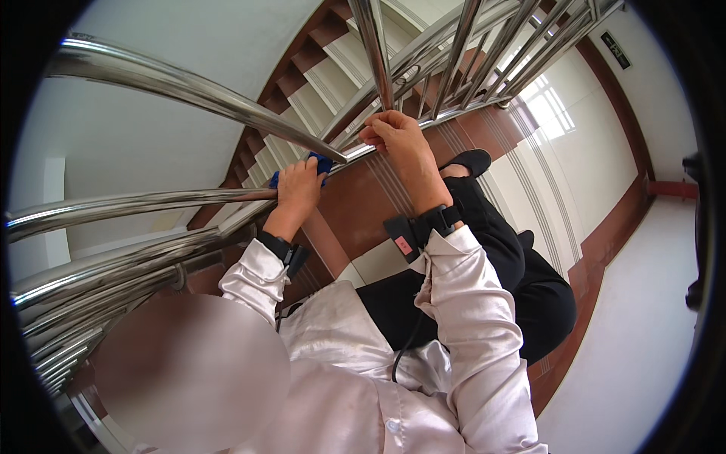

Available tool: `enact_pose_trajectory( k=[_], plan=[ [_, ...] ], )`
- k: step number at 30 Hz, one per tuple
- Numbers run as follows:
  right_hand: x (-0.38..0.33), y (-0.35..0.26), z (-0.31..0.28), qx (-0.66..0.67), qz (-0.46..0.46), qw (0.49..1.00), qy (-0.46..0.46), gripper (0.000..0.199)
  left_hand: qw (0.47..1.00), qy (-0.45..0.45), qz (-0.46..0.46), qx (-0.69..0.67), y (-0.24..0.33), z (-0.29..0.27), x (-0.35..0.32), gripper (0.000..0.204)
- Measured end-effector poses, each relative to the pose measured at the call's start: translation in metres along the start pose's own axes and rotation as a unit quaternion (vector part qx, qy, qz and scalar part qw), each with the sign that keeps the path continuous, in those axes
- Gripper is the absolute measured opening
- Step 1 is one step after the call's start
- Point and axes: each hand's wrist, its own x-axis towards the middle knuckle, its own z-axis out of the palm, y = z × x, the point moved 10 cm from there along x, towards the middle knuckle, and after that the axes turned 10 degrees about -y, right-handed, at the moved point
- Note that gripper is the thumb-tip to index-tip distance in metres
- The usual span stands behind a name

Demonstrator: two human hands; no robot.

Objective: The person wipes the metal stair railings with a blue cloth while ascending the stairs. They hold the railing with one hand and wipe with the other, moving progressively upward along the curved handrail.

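1. Nearest the camera, pale satin sleeves (469, 318) and a shirt front are seen, with a dark cable hanging down across the chest.
2. A black band (281, 248) is worn on the left wrist, and a black strap with a small box bearing a red tag (412, 233) is worn on the right wrist.
3. The left hand (296, 191) is closed over a blue cloth (321, 163), which is pressed against a steel rail where the lower bars of the stair railing (189, 91) meet; only the cloth's edges are seen past the fingers.
4. The right hand (397, 136) is curled around an upright steel baluster (376, 53), gripped just above the lower rail, with the knuckles turned toward the camera.
5. The two hands are held near each other, the right one slightly higher and further along the rail.
6. Beyond the right forearm, black trousers (522, 287) and a black shoe (469, 160) are seen on a brown and cream tiled landing (575, 197).
7. Farther off, a flight of steps (318, 76) with brown edging is seen through the bars, descending beside a white wall.
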Motion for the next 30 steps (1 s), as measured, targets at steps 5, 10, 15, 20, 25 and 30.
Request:
enact_pose_trajectory(
  k=[5,10,15,20,25,30],
  plan=[
    [0.005,0.002,-0.006,0.033,-0.005,0.999,0.002,0.02,0.987,0.093,0.082,0.103,0.025,-0.011,-0.013,0.026],
    [0.004,-0.008,-0.012,0.041,-0.003,0.999,-0.001,0.022,0.983,0.09,0.146,-0.061,0.072,-0.035,-0.037,0.029],
    [-0.007,-0.027,-0.02,0.056,-0.01,0.998,0.006,0.022,0.966,0.137,0.207,-0.067,0.136,-0.062,-0.028,0.038],
    [-0.02,-0.054,-0.035,0.091,-0.056,0.993,0.04,0.022,0.967,0.173,0.14,0.126,0.144,-0.053,0.023,0.039],
    [-0.035,-0.075,-0.051,0.123,-0.077,0.989,0.039,0.02,0.986,0.042,0.054,0.154,0.124,0.029,0.08,0.034],
    [-0.04,-0.079,-0.069,0.137,-0.067,0.986,0.068,0.018,0.987,-0.122,-0.086,-0.06,0.103,0.066,0.122,0.033]
  ],
)
